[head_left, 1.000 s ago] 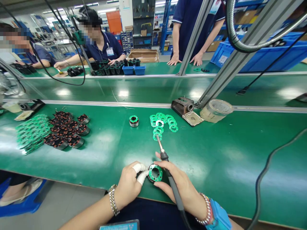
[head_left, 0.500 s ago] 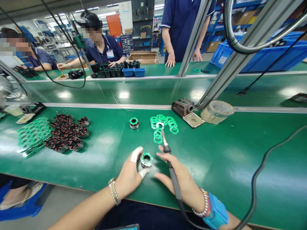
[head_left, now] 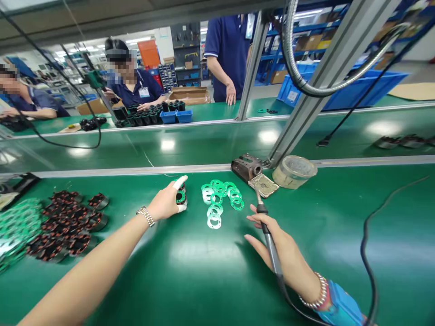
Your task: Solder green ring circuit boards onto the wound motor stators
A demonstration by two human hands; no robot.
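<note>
My left hand, with white finger cots on thumb and finger, reaches to the back of the bench. Its fingers are closed around a motor stator topped by a green ring board; the hand partly hides it, and I cannot tell whether a second one is there. My right hand holds a soldering iron with fingers partly spread. The iron's tip is over or at the edge of a small square tray. Between the hands lie loose green ring boards, overlapping in short rows.
Several copper-wound stators cluster at left beside a pile of green boards. A metal iron stand and a round tub stand at the back. The iron's black cable crosses the right side. Co-workers are across the bench.
My left hand has moved away and left, from the near middle to the back, where the other stator stood. My right hand has carried the soldering iron right, to the square tray. The view has shifted.
</note>
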